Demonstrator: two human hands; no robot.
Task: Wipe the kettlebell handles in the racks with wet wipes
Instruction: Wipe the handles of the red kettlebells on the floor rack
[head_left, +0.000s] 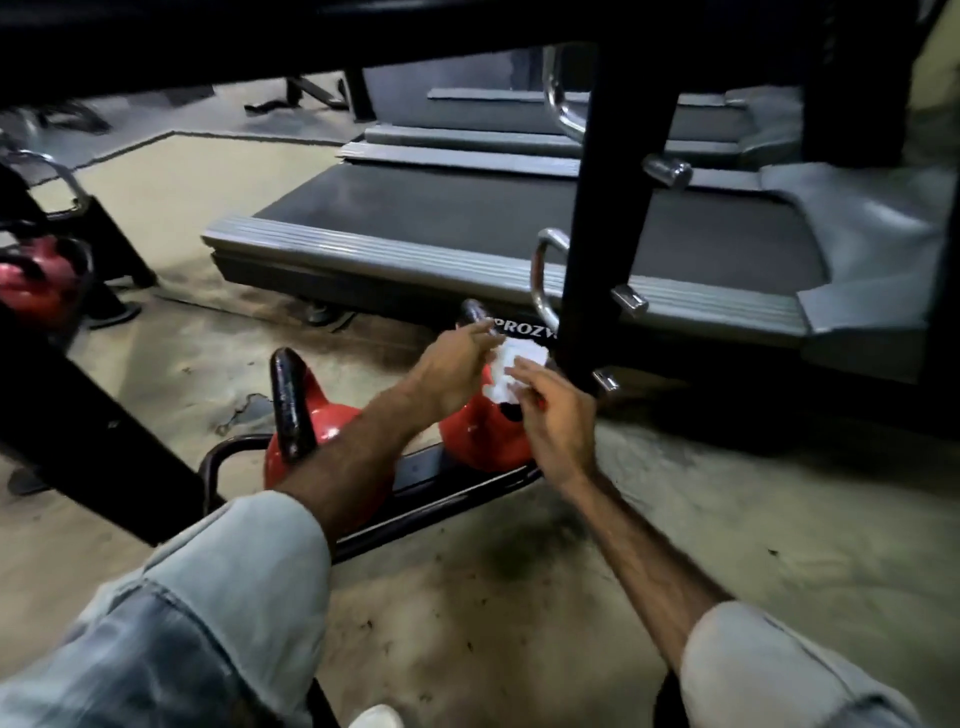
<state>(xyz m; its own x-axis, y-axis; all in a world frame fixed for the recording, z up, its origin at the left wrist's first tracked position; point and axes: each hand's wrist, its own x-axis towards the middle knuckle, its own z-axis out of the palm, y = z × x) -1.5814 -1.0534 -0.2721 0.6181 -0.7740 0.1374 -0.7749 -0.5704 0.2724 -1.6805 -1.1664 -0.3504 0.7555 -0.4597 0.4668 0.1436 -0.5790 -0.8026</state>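
Both forearms stretch forward and converge, pale sleeves pushed up near the elbows. The left hand (457, 364) is palm-down, fingers curled into a pinching grip. The right hand (556, 415) angles inward, its fingers likewise pinched, nearly meeting the left.

both hands (558, 410) holding wipe (506, 371), red kettlebells (483, 436)

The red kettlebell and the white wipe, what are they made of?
Red kettlebell: likely metal with glossy red paint, since it shines; its black handle looks worn. White wipe: soft, thin cloth or paper, crumpling between the left hand and right hand.
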